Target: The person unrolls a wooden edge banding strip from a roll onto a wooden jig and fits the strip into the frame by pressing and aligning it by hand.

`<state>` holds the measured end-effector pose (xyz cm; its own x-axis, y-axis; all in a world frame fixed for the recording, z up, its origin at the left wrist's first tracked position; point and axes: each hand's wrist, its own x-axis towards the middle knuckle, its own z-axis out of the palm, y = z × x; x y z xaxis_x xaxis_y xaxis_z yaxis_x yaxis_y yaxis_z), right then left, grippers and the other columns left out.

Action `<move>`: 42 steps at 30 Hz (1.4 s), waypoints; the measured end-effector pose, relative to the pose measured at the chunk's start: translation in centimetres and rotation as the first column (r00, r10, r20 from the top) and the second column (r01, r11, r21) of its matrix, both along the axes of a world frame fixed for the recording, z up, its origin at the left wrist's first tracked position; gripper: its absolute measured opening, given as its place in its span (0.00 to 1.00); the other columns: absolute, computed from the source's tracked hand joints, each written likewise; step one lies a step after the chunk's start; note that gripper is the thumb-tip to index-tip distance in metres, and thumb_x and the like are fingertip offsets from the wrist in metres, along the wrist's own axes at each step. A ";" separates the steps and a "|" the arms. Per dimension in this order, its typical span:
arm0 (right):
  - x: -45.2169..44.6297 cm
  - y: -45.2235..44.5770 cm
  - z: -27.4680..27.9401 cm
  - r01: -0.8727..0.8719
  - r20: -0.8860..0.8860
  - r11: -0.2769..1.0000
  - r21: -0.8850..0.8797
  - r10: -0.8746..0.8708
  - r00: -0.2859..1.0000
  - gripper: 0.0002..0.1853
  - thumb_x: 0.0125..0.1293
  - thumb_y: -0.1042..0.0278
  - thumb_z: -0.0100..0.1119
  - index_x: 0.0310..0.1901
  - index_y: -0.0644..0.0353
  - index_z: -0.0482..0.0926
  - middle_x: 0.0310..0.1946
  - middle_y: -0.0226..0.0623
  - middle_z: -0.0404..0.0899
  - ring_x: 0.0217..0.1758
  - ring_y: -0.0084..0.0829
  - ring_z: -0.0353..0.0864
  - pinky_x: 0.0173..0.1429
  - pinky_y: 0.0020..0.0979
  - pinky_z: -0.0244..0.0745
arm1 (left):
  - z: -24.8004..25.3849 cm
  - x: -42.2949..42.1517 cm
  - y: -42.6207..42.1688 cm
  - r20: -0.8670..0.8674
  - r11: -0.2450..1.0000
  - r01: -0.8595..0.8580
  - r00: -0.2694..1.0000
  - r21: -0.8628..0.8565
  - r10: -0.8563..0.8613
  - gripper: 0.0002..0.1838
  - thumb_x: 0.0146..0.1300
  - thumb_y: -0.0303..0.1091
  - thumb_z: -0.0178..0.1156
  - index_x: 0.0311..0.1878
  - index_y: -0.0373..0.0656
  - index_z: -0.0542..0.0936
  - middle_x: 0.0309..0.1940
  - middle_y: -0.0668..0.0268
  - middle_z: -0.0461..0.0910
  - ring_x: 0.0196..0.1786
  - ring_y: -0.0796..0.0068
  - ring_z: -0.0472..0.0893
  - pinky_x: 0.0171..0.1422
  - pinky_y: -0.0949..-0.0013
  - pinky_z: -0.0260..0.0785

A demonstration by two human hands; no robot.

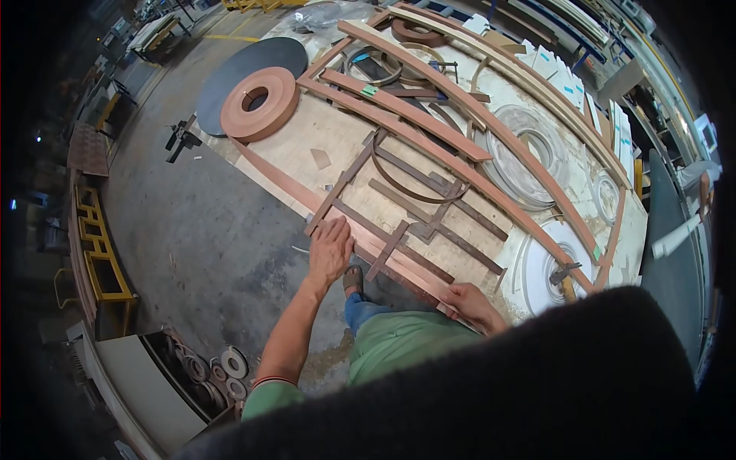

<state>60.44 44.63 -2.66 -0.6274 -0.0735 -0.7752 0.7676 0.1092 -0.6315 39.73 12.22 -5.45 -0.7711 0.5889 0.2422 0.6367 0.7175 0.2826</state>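
Observation:
A long reddish-brown strip (379, 251) runs along the near edge of the worktable (276, 165), leading back to a large coil (259, 105) of the same colour. My left hand (330, 247) lies on the strip with its fingers pressed down close together. Farther right, my right hand (469, 303) has its fingers and thumb closed on the strip's edge. Dark flat bars (399, 244) lie beside and across the strip between my hands. A thin brown ring (414, 192) rests on more dark bars beyond.
Long curved wooden pieces (460, 165) span the table. White coils (529, 149) and a hammer (566, 272) lie on the right. A dark disc (253, 73) sits under the reddish coil. Yellow frames (100, 253) stand across the floor at left.

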 end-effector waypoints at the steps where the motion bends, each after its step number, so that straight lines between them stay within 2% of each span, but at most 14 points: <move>1: 0.4 0.5 0.3 -0.006 0.008 1.000 0.005 0.006 1.000 0.15 0.76 0.60 0.62 0.35 0.62 0.83 0.25 0.32 0.82 0.27 0.23 0.80 0.32 0.27 0.75 | 0.1 0.4 0.4 0.011 1.000 0.004 1.000 -0.005 -0.003 0.20 0.71 0.38 0.60 0.62 0.38 0.81 0.67 0.57 0.79 0.71 0.58 0.74 0.76 0.52 0.62; 7: 4.6 3.4 1.7 0.019 0.069 0.999 0.026 -0.021 0.997 0.15 0.76 0.59 0.63 0.35 0.62 0.84 0.25 0.31 0.82 0.26 0.22 0.79 0.33 0.28 0.74 | 0.4 4.0 2.8 0.064 0.998 0.042 0.997 0.042 -0.044 0.19 0.70 0.36 0.60 0.61 0.38 0.83 0.67 0.58 0.80 0.71 0.58 0.75 0.77 0.52 0.62; 10: 7.8 5.9 -1.0 -0.060 -0.011 0.997 0.054 0.061 0.998 0.14 0.75 0.59 0.64 0.36 0.62 0.85 0.25 0.31 0.83 0.27 0.21 0.80 0.33 0.27 0.74 | 0.7 5.6 4.0 0.065 0.997 0.064 0.996 0.053 -0.068 0.19 0.69 0.35 0.60 0.60 0.38 0.83 0.66 0.59 0.80 0.70 0.60 0.76 0.76 0.52 0.62; 13: 8.0 6.4 -0.8 -0.011 0.029 1.000 -0.020 0.011 1.000 0.13 0.74 0.60 0.64 0.38 0.63 0.85 0.26 0.30 0.83 0.29 0.21 0.81 0.36 0.28 0.74 | 0.8 6.1 4.3 0.088 0.993 0.078 0.992 0.090 -0.086 0.19 0.69 0.35 0.61 0.60 0.38 0.83 0.66 0.59 0.81 0.70 0.60 0.76 0.76 0.52 0.62; 16: 6.5 6.6 0.4 -0.200 -0.086 0.976 0.084 0.207 0.974 0.14 0.74 0.58 0.65 0.40 0.63 0.86 0.26 0.30 0.83 0.31 0.23 0.82 0.39 0.29 0.75 | 1.0 5.9 4.1 0.079 0.992 0.094 0.992 0.080 -0.101 0.19 0.69 0.34 0.61 0.60 0.39 0.83 0.65 0.59 0.81 0.70 0.60 0.76 0.75 0.52 0.63; 18: 5.0 6.2 1.1 -0.323 -0.282 0.918 0.229 0.380 0.881 0.16 0.73 0.56 0.65 0.41 0.63 0.86 0.28 0.31 0.85 0.32 0.26 0.84 0.42 0.30 0.76 | 1.0 5.9 4.1 0.079 0.992 0.102 0.991 0.078 -0.108 0.18 0.69 0.34 0.61 0.59 0.40 0.83 0.65 0.59 0.81 0.70 0.60 0.76 0.74 0.52 0.64; 20: 2.1 4.1 2.7 -0.226 -0.231 0.940 0.254 0.286 0.930 0.18 0.73 0.55 0.64 0.42 0.65 0.86 0.29 0.34 0.86 0.33 0.27 0.85 0.42 0.30 0.77 | 0.3 6.0 3.9 0.060 0.990 0.121 0.990 0.073 -0.125 0.18 0.69 0.35 0.61 0.59 0.40 0.84 0.66 0.59 0.81 0.70 0.60 0.76 0.74 0.52 0.64; 22: -0.3 2.2 3.2 -0.121 -0.195 0.992 -0.040 0.111 0.975 0.18 0.72 0.57 0.64 0.42 0.68 0.85 0.30 0.38 0.87 0.31 0.27 0.85 0.38 0.32 0.80 | -0.2 5.1 4.2 0.054 0.986 0.154 0.986 0.069 -0.158 0.18 0.69 0.35 0.62 0.59 0.39 0.84 0.66 0.59 0.81 0.70 0.60 0.76 0.74 0.51 0.64; 24: -1.5 0.3 -0.6 0.002 -0.078 0.993 -0.116 -0.011 0.997 0.17 0.73 0.59 0.64 0.41 0.70 0.85 0.30 0.43 0.88 0.29 0.28 0.87 0.34 0.33 0.82 | -0.6 4.8 3.2 0.071 0.984 0.171 0.982 0.051 -0.175 0.18 0.69 0.36 0.62 0.59 0.39 0.84 0.66 0.59 0.81 0.70 0.59 0.76 0.74 0.51 0.64; 27: -2.0 -0.1 -2.0 -0.044 -0.135 0.999 0.001 0.044 0.990 0.14 0.73 0.64 0.63 0.42 0.70 0.86 0.28 0.44 0.88 0.27 0.30 0.89 0.32 0.32 0.85 | 0.8 1.4 0.8 0.227 0.997 0.075 0.971 -0.006 -0.071 0.19 0.71 0.34 0.61 0.62 0.40 0.82 0.66 0.57 0.81 0.71 0.55 0.76 0.73 0.49 0.63; 29: -1.9 -0.2 -0.5 -0.013 -0.143 0.999 0.029 0.017 0.990 0.15 0.73 0.62 0.63 0.40 0.70 0.86 0.27 0.42 0.88 0.27 0.30 0.89 0.33 0.32 0.85 | -0.9 -1.8 -1.6 -0.130 0.998 -0.002 0.991 -0.059 -0.005 0.18 0.73 0.35 0.58 0.62 0.40 0.82 0.67 0.57 0.80 0.72 0.55 0.75 0.74 0.49 0.63; 32: -1.7 -0.3 -0.2 -0.041 -0.144 0.993 0.114 0.057 0.988 0.16 0.73 0.59 0.62 0.39 0.68 0.85 0.25 0.42 0.86 0.26 0.29 0.88 0.32 0.32 0.83 | -0.8 -2.7 -1.8 -0.120 0.991 0.051 0.991 -0.126 -0.067 0.18 0.75 0.35 0.57 0.63 0.39 0.82 0.67 0.57 0.80 0.73 0.54 0.74 0.75 0.49 0.62; 37: 0.7 0.8 -0.5 0.002 -0.198 0.998 0.065 0.011 0.980 0.17 0.73 0.58 0.62 0.34 0.66 0.82 0.22 0.39 0.83 0.25 0.28 0.85 0.32 0.32 0.79 | -0.8 -1.1 -0.7 -0.054 0.995 0.083 0.995 -0.057 -0.086 0.19 0.76 0.34 0.55 0.64 0.36 0.81 0.68 0.55 0.79 0.73 0.53 0.74 0.77 0.51 0.60; 42: 3.8 3.9 0.7 -0.076 -0.135 0.983 0.166 0.099 0.986 0.18 0.75 0.58 0.61 0.32 0.65 0.81 0.22 0.36 0.82 0.25 0.26 0.84 0.32 0.31 0.78 | -0.8 2.3 1.7 -0.025 0.995 0.090 0.996 -0.034 -0.091 0.19 0.74 0.35 0.57 0.63 0.36 0.82 0.67 0.55 0.80 0.71 0.55 0.75 0.77 0.51 0.60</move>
